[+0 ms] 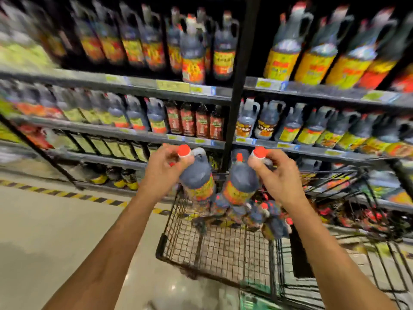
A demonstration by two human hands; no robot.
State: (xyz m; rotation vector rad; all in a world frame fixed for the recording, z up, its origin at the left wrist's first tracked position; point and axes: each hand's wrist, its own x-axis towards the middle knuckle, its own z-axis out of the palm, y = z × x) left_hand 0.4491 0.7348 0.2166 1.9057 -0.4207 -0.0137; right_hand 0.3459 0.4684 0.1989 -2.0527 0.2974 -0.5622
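Note:
My left hand (162,170) grips the neck of a dark sauce bottle (197,179) with a red cap and a yellow-red label. My right hand (276,175) grips the neck of a second, matching bottle (241,183). Both bottles hang upright, side by side, above the far end of a black wire shopping cart (178,238). Several more such bottles (257,215) lie in the cart's far end.
Black store shelves (169,90) filled with rows of dark handled bottles stand right ahead, split by a black upright post (238,86). Price tags line the shelf edges. A yellow-black striped line (67,194) runs along the pale floor at the left.

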